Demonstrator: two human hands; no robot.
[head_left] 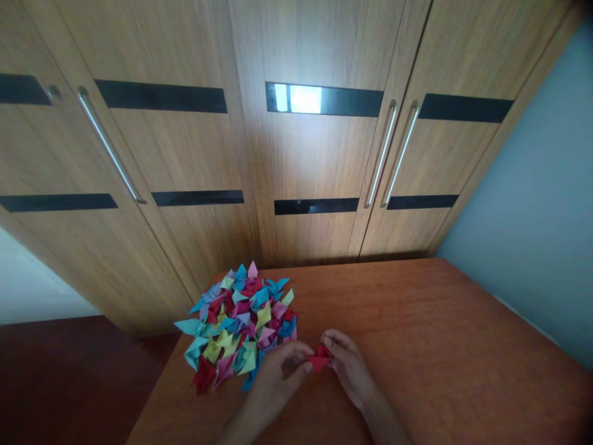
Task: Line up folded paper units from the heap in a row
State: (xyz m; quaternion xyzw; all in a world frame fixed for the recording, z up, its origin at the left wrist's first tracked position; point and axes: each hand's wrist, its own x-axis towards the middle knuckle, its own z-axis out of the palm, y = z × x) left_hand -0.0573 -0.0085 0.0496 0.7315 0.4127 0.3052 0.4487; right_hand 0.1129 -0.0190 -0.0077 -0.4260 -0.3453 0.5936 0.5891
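Note:
A small red folded paper piece [319,358] is held between my two hands, just above the table. My left hand [279,378] pinches its left side with thumb and fingers. On the right side, the fingers of my right hand [348,364] are closed on the same piece. Left of my hands lies a pile of folded paper pieces [243,315] in blue, pink, yellow, green, purple and red, with pointed tips. The pile's right edge is close to my left hand.
The reddish-brown wooden table [426,327] reaches back to a wooden wardrobe [315,154] with metal handles and black strips. A pale wall [537,216] stands at the right. Beyond the table's left edge is a dark red floor [74,377].

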